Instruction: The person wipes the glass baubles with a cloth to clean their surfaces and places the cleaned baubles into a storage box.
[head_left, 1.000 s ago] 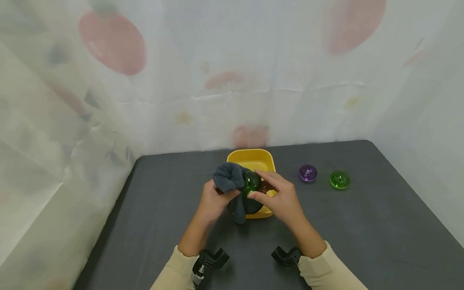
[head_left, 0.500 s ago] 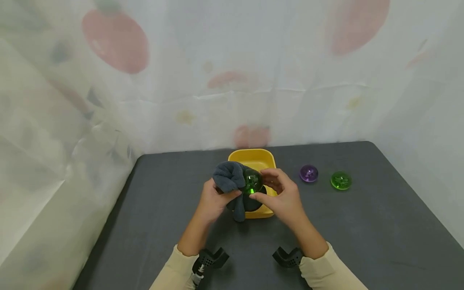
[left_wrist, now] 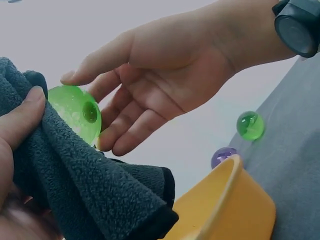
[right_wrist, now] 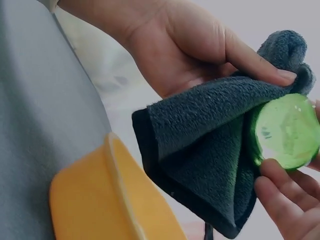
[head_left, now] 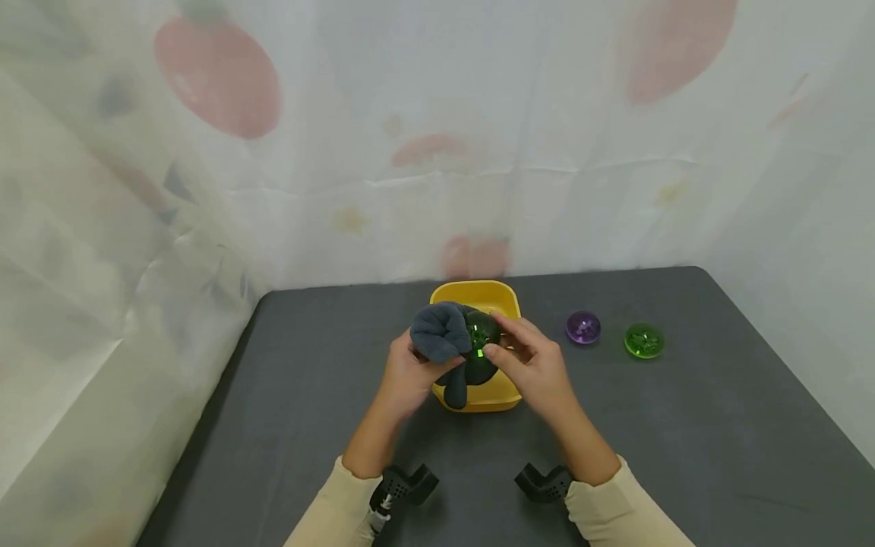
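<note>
Wiping a translucent green domed piece [head_left: 481,333] held above the yellow plastic bowl [head_left: 502,396]: the left hand [head_left: 409,374] pinches the dark grey fleece cloth [head_left: 440,336] against it, while the right hand's [head_left: 533,367] lightly curled fingertips [left_wrist: 107,142] should steady and rotate it so every face meets the cloth.

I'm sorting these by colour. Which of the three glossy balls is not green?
The purple ball, lying on the grey table between the yellow bowl and the loose green ball. The other green ball is held against the cloth.
</note>
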